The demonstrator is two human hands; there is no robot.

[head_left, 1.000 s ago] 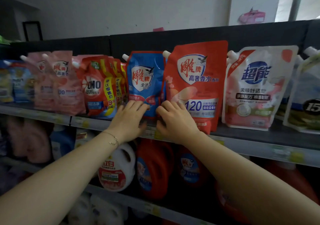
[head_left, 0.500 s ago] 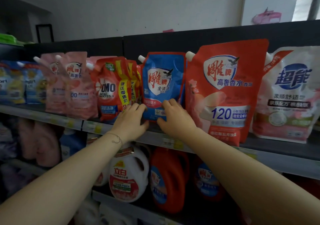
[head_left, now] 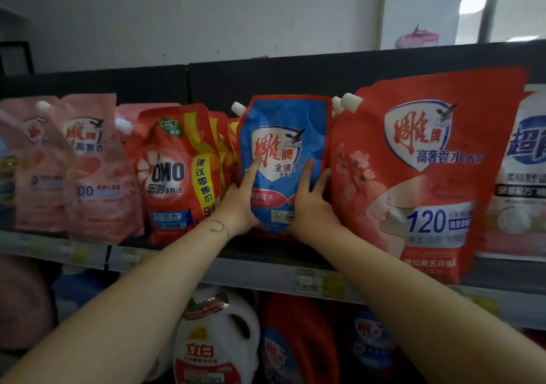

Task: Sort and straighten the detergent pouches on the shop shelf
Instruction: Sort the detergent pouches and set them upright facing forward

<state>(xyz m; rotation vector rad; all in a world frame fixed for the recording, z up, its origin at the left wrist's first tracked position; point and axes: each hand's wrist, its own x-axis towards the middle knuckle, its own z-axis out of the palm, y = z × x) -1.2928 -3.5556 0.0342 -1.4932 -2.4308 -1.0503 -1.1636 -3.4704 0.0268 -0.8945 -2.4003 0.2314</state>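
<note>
From the head camera, both hands are clasped on a blue pouch that stands upright on the upper shelf, its white spout cap at the top left corner. The left hand grips the pouch's lower left edge with the fingers spread up over the printed front, a thin bracelet on that wrist; the right hand holds the lower right edge, fingers wrapped toward the side that touches the big red pouch. That red one stands just beside it on the right and hangs slightly over the shelf lip. To the left a red OMO pouch leans — tilted against more of its kind behind it — and further left stand pink pouches, blurred. At the far right edge is a white pouch, cut off by the frame. Below the shelf sit a white jug and a red jug.
</note>
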